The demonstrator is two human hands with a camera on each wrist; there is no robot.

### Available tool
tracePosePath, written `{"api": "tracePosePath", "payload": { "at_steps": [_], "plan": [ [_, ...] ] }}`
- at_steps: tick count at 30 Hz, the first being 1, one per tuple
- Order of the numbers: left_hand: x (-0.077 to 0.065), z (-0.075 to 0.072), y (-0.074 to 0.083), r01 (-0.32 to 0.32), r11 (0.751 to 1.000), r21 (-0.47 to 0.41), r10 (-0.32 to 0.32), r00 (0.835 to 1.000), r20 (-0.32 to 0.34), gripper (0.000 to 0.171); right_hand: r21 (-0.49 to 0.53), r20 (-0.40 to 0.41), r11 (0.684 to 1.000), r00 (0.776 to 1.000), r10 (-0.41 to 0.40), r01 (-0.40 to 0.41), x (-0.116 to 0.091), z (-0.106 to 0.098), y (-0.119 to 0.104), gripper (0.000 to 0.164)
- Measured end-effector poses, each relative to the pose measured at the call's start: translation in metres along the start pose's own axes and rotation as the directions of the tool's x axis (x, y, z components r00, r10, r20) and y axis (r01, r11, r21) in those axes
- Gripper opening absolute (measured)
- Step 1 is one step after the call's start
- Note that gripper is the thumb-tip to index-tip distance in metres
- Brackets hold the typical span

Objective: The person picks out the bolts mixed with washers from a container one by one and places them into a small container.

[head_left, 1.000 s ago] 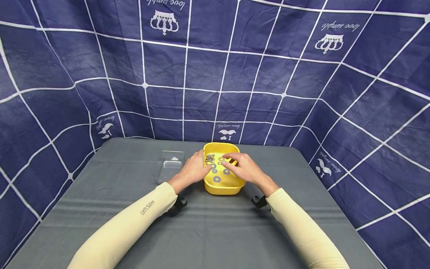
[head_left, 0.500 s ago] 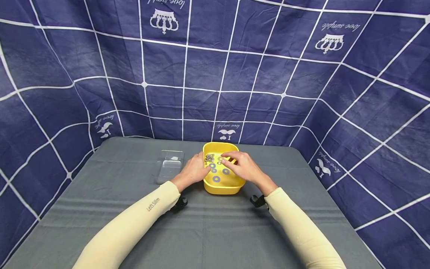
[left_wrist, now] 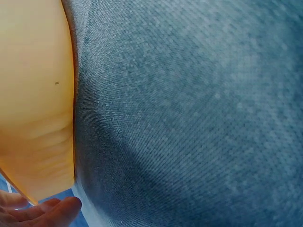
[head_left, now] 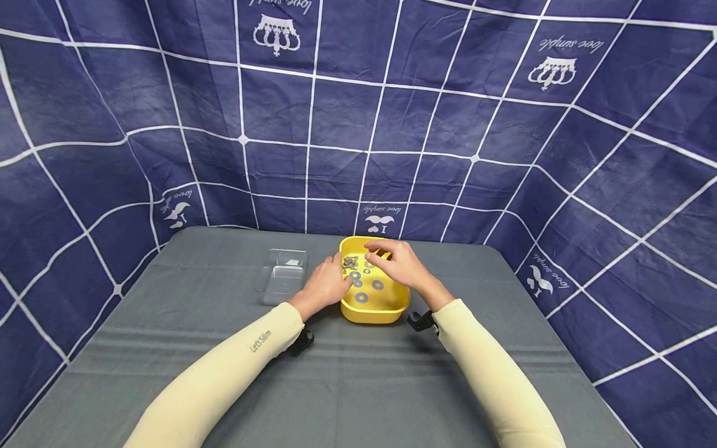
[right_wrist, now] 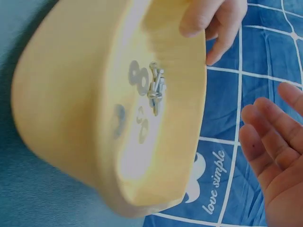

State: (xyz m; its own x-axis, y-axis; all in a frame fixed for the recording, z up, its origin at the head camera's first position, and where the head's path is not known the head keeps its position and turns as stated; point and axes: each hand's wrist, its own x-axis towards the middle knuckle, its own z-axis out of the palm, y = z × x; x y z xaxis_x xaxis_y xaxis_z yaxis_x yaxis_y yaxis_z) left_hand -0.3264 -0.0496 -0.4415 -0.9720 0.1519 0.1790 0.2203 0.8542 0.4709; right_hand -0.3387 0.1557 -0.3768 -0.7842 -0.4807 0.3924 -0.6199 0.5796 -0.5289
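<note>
A yellow plastic bin (head_left: 374,317) stands on the grey cloth. My left hand (head_left: 327,284) grips its left wall, thumb over the rim; in the right wrist view the left thumb (right_wrist: 193,21) shows inside the wall and a fingertip outside. Inside lie a small heap of silver screws (right_wrist: 156,90) and several flat grey washers (head_left: 361,298). My right hand (head_left: 404,266) hovers over the bin's right rim with loosely bent fingers. In the right wrist view its fingers (right_wrist: 267,137) are spread apart, with nothing between them.
Left of the bin, beside my left wrist, sits a clear plastic box (head_left: 284,283) with compartments. Behind the grey table (head_left: 358,386) hangs a blue checked cloth (head_left: 336,124), which also runs along both sides.
My right hand has risen slightly and shifted a little left over the bin. My left hand keeps its hold on the rim; the screws and washers look unmoved.
</note>
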Motion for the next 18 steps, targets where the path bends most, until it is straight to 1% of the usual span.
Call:
{"api": "tracePosePath", "payload": {
  "at_steps": [6,10,14,18],
  "plan": [
    [0.0,0.0,0.002,0.0,1.0,-0.004,0.0,1.0,-0.008,0.068,0.006,0.01,0.999,0.999,0.035,-0.035,0.014,-0.004,0.002,0.031],
    [0.0,-0.001,0.003,0.012,1.0,-0.003,-0.012,1.0,0.003,0.068,0.03,0.03,0.994,0.994,0.104,-0.104,0.022,-0.005,0.004,0.031],
    [-0.001,-0.001,0.002,0.032,0.999,-0.006,-0.032,0.999,0.019,0.07,0.049,0.077,0.984,0.983,0.166,-0.17,0.03,0.0,0.009,0.033],
    [-0.001,0.0,0.003,0.036,0.999,-0.01,-0.036,0.999,0.028,0.07,0.062,0.121,0.976,0.972,0.201,-0.21,0.035,0.007,0.017,0.033]
  ]
}}
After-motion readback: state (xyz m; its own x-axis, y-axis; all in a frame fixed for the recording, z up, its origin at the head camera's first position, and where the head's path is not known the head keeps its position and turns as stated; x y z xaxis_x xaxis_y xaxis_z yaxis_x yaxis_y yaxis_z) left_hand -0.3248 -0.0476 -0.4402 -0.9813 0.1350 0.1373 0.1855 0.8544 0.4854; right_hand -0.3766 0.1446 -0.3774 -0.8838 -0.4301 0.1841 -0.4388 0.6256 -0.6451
